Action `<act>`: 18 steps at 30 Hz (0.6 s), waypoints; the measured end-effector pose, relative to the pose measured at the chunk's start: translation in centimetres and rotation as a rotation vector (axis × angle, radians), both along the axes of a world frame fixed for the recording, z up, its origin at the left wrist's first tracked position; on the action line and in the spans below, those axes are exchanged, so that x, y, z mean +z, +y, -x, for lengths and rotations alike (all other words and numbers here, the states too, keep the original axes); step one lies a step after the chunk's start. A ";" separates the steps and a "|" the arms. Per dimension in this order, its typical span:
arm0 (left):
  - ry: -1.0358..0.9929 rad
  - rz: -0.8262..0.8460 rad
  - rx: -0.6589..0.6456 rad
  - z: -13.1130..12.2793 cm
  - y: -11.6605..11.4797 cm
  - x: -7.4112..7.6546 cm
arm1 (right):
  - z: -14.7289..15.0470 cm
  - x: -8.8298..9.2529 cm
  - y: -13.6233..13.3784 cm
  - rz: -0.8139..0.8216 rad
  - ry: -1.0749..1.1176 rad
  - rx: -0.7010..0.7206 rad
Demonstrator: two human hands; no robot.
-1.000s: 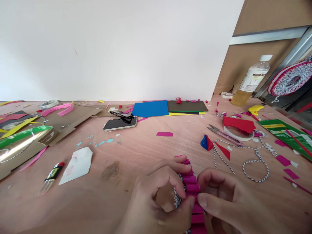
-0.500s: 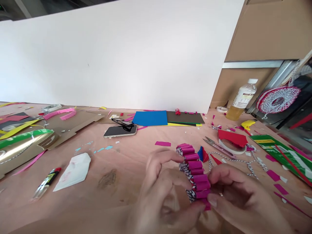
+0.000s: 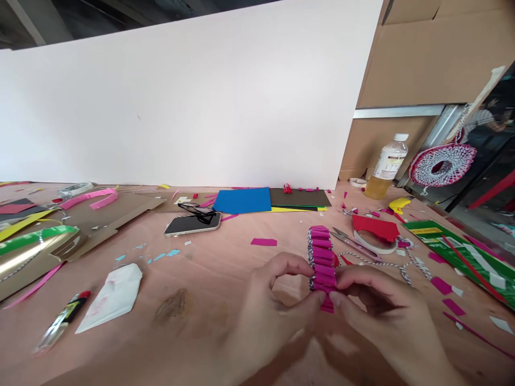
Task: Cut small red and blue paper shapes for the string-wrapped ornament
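Both hands pinch the lower end of a string of small magenta paper rolls (image 3: 321, 257) threaded on black-and-white twine, and it stands up from my fingers above the table. My left hand (image 3: 273, 316) grips it from the left with thumb and fingertips closed. My right hand (image 3: 382, 316) pinches it from the right. Just behind the rolls lie a blue and red folded paper piece, small snips (image 3: 354, 242) and loose black-and-white twine (image 3: 406, 268).
On the wooden table (image 3: 209, 300) lie a phone (image 3: 192, 223), glasses (image 3: 198, 209), blue paper (image 3: 242, 200), a lighter (image 3: 60, 321), a white paper scrap (image 3: 110, 295), red paper on a tape roll (image 3: 376, 230), a bottle (image 3: 385, 167), green packaging (image 3: 462, 252) and many paper scraps.
The string of magenta rolls went from lying on the table to being lifted upright between both hands. My view tilted up and both hands moved slightly away from me.
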State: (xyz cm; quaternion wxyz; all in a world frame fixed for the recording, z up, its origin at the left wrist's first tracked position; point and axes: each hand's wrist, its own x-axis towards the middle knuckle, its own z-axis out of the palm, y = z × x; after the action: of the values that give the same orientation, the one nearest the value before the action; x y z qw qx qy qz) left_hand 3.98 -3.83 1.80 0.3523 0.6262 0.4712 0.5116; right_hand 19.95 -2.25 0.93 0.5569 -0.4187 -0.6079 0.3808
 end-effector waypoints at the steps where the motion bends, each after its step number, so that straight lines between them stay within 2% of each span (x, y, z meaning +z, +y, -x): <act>1: -0.019 -0.003 0.001 -0.1 0.1 -0.1 | -0.1 -0.1 0.2 -0.016 -0.024 0.006; 6: -0.129 0.063 -0.001 -0.4 0.6 -0.7 | -0.8 -0.6 1.1 -0.052 -0.121 0.078; 12: -0.316 0.234 -0.061 -0.4 0.8 -2.0 | -0.5 -1.5 1.0 0.086 -0.083 0.093; 18: -0.424 0.294 -0.066 -0.5 0.8 -2.4 | -0.6 -1.8 0.5 0.084 -0.109 0.103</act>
State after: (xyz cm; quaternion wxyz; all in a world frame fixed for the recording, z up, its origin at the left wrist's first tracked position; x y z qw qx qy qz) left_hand 4.51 -3.07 -0.57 0.5468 0.4620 0.4355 0.5458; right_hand 20.55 -1.78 -0.82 0.4846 -0.4302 -0.6413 0.4108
